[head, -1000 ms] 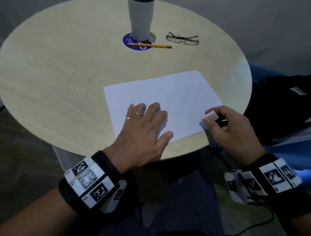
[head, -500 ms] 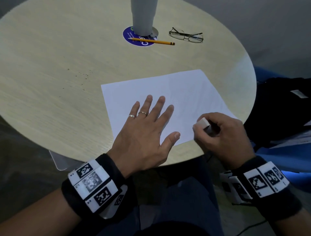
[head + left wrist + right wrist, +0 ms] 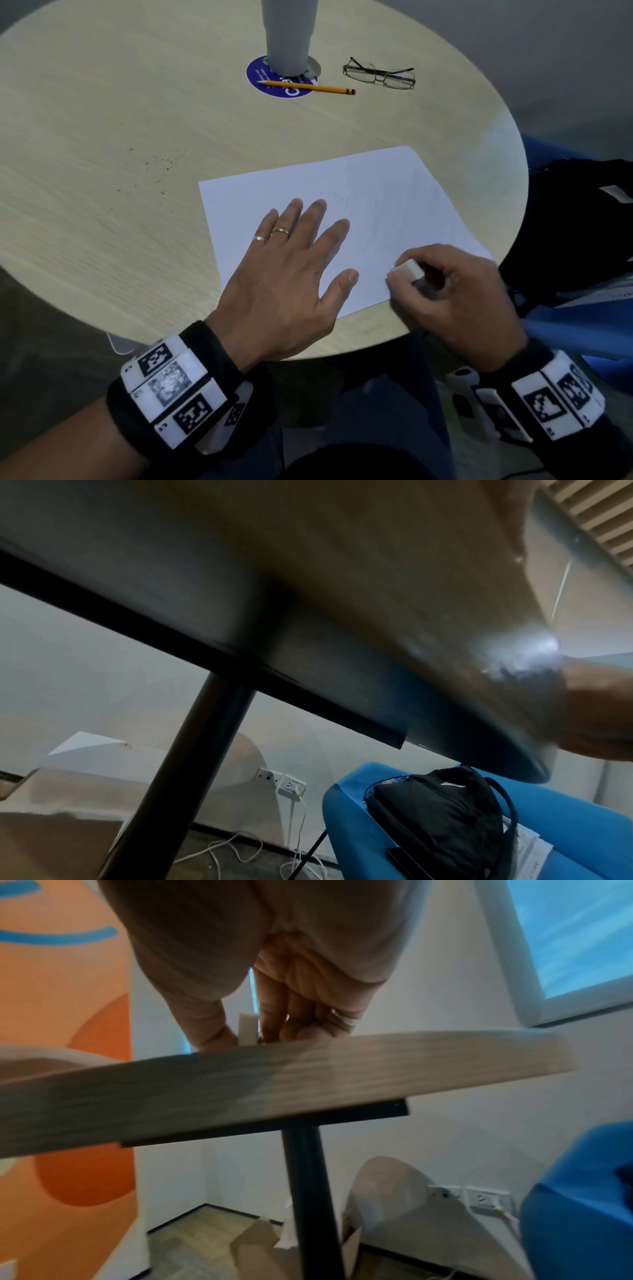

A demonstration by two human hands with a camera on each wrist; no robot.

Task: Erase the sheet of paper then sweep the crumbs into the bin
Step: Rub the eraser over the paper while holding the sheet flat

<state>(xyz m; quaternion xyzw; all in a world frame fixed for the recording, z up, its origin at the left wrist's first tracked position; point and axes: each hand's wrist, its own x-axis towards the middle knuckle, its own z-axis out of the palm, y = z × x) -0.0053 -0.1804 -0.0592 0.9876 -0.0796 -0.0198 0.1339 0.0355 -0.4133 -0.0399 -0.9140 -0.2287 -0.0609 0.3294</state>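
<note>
Left hand [image 3: 287, 270] flat, fingers spread, pressing sheet of paper [image 3: 359, 205] onto table [image 3: 137, 137]; right hand [image 3: 452, 301] pinching white eraser [image 3: 409, 270] against sheet's near edge.

Round table [image 3: 102, 102] bears paper [image 3: 359, 212], pencil [image 3: 308, 87], glasses [image 3: 380, 77], crumbs [image 3: 161, 162]

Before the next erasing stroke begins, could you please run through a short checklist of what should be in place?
1. Left hand flat on the sheet of paper, pinning it: ok.
2. Right hand pinching the eraser: ok.
3. Eraser touching the sheet near its near-right edge: ok.
4. Pencil and glasses lie far from the stroke: ok.
5. Marks left to erase: cannot tell, too faint.
6. Bin within reach: cannot tell, not seen.
</note>
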